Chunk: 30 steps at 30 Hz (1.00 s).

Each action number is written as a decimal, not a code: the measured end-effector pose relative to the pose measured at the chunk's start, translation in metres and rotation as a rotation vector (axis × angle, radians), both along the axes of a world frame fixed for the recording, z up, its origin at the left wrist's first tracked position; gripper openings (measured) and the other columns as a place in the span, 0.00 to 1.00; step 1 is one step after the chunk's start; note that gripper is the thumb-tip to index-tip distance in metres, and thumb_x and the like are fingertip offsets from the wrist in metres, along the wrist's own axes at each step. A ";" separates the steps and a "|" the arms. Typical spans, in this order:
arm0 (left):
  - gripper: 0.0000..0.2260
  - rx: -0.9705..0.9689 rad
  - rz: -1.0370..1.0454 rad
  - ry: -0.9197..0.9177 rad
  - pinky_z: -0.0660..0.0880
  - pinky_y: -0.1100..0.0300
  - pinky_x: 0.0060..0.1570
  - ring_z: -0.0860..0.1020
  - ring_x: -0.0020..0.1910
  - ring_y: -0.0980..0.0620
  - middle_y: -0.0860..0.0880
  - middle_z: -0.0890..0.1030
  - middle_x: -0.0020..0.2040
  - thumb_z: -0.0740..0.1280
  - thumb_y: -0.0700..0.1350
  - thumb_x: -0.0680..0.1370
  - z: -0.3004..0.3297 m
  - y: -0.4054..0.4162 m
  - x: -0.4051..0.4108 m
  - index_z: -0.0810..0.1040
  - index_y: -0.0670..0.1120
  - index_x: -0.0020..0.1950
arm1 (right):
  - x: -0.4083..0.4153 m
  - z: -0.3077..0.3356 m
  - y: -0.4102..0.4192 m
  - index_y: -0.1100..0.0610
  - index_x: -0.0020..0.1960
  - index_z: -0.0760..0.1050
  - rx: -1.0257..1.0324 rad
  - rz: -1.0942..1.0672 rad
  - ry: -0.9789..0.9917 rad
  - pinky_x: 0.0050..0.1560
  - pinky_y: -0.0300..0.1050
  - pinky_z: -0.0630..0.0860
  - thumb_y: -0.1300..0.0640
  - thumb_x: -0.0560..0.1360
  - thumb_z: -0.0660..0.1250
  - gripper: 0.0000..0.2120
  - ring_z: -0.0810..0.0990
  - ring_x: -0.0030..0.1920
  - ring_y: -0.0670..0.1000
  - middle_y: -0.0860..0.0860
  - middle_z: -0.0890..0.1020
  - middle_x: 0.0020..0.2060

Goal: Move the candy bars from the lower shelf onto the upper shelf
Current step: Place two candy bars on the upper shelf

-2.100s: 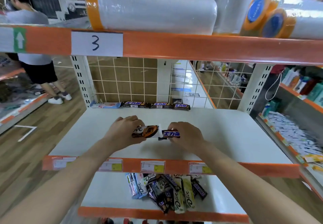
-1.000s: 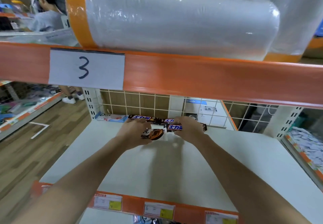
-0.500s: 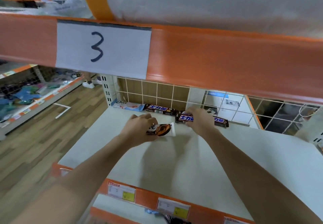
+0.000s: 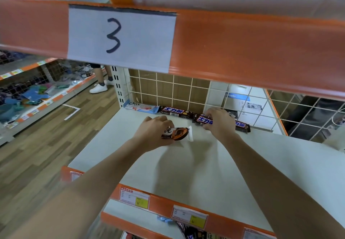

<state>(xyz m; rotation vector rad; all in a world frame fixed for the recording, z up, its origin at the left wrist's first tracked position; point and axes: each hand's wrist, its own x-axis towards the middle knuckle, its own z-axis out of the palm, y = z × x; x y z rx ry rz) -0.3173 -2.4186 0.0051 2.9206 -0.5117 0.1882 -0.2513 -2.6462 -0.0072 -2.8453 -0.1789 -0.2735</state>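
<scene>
Two Dove bars (image 4: 141, 107) (image 4: 176, 133), three Snickers bars (image 4: 175, 112) (image 4: 204, 120) (image 4: 242, 126), two hands (image 4: 155, 133) (image 4: 221, 122).

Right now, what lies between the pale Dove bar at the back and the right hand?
One dark Snickers bar, lying in the back row between the pale Dove bar and the right hand, in the head view.

Row of candy bars (image 4: 174, 111) along the upper shelf (image 4: 205, 164) back edge.

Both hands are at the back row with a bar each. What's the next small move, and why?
Probably the right hand sets its Snickers bar down and lets go: it already sits in line with the row along the wire grid. The left hand holds its brown Dove bar short of the row, to place next.
</scene>
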 end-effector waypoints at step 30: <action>0.20 0.098 0.108 -0.057 0.67 0.60 0.50 0.74 0.50 0.53 0.53 0.76 0.53 0.68 0.59 0.72 0.018 0.030 -0.041 0.74 0.53 0.61 | -0.060 0.010 -0.029 0.48 0.62 0.72 -0.099 0.016 0.051 0.63 0.53 0.66 0.46 0.73 0.69 0.20 0.72 0.62 0.51 0.48 0.77 0.59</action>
